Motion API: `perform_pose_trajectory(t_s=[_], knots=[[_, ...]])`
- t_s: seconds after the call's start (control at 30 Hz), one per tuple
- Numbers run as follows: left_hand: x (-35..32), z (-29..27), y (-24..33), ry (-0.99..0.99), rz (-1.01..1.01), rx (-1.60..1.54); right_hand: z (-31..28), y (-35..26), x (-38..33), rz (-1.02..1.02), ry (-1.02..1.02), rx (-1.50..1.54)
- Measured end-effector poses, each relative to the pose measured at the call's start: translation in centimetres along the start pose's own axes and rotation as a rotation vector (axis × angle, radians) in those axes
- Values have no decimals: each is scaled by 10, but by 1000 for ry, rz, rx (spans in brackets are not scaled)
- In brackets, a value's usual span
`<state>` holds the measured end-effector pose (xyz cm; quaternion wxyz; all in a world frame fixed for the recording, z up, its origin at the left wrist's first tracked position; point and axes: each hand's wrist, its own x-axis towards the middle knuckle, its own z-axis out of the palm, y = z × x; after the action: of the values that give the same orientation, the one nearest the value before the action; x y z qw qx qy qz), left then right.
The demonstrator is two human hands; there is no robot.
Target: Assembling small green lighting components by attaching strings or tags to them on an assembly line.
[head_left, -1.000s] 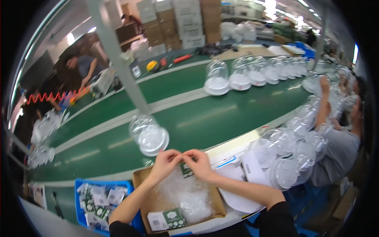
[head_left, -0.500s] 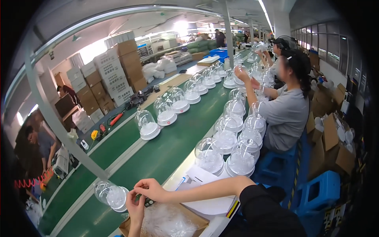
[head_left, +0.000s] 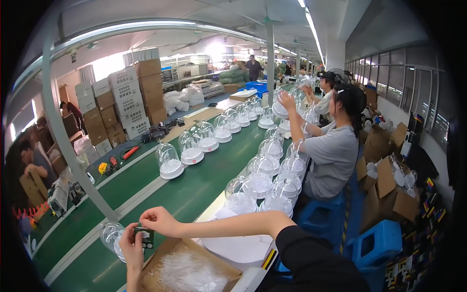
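Note:
My left hand (head_left: 130, 243) grips a small dark green card (head_left: 147, 237) with pale markings between thumb and fingers. Just above the card, my right hand (head_left: 160, 221) is closed in a pinch; whatever is at its fingertips is too small to make out. Below both hands lies an open cardboard box (head_left: 152, 265) with a tangled heap of thin clear plastic strands (head_left: 192, 272). A clear dome on a white base (head_left: 113, 237) stands on the green conveyor belt beside my left hand, which partly hides it.
More clear domes (head_left: 170, 165) line the green belt (head_left: 192, 192), and others crowd the bench edge (head_left: 241, 194). White paper sheets (head_left: 233, 246) lie under my right forearm. At the right sit co-workers (head_left: 331, 151), one lifting a dome, near a blue stool (head_left: 374, 246) and open cartons (head_left: 389, 190).
The view has shifted. The green card, mostly hidden before, now shows upright in my left hand. My right hand has moved slightly up from the left one. A co-worker has raised a dome.

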<state>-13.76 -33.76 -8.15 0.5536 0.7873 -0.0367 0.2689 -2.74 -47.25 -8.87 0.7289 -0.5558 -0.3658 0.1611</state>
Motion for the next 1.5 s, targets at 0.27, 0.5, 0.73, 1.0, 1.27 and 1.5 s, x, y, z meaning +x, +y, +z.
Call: perform_pose_trajectory(t_s=[0.27,0.5,0.73,1.0,1.27,1.5], knots=[[-9,-50,12,82,48,241,28,5,29,-133,-30,-318],[16,-97,-15,135,200,458,75,48,80,-402,79,-480],[43,-116,-57,96,225,649,95,80,115,-252,172,-652],[37,-125,-46,144,235,646,106,89,113,-202,75,-594],[35,-172,-55,146,-82,534,141,109,149,-267,-3,-742],[48,-164,-43,224,136,660,122,61,142,-359,17,-586]])
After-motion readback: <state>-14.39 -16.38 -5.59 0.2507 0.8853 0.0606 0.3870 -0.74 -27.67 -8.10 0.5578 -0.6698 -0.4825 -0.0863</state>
